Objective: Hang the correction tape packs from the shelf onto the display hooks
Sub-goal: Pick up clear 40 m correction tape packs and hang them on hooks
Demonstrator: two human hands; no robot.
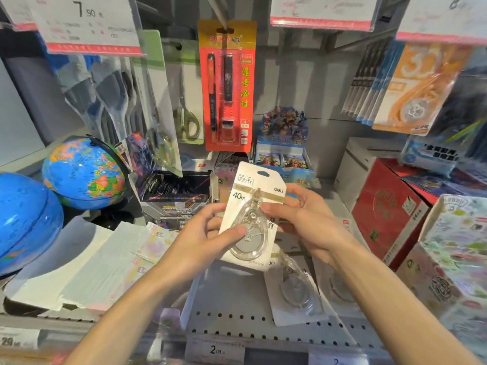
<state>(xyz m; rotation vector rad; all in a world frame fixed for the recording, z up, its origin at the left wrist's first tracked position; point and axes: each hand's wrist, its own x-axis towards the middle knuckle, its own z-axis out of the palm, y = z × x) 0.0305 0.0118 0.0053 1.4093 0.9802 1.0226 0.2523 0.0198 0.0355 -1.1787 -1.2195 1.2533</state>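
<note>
White cardboard correction tape pack (251, 214) with a clear teardrop blister is gripped between the left hand (204, 239) and right hand (303, 219) above the grey perforated shelf (237, 322), not yet hung, while at least one more clear-blistered pack (295, 291) lies there waiting.

Two bare forearms enter from below, without sleeves, watch or bracelet. The left hand (208, 234) and right hand (303, 219) wear no gloves or rings; fingernails trimmed short.
</note>
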